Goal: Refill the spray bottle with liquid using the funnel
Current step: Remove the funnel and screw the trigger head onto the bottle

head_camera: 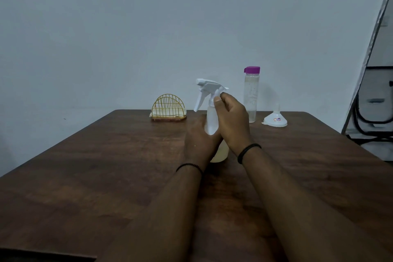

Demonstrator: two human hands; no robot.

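Both hands hold the spray bottle (212, 120) upright on the surface (106, 166)
Left hand (198, 141) grips its body, right hand (232, 121) pinches the neck; behind stand a purple-capped bottle (251, 93), an upturned funnel (275, 117) and a wire holder (169, 108)

The left hand (198, 134) and right hand (231, 121) cover most of the spray bottle (211, 121) body, so its liquid level cannot be read. The left fingers are hidden behind the bottle. Right of the right hand, the funnel (275, 118) carries a sticker too small to read. Farther right, a dark frame (374, 83) is cut off by the picture's edge.
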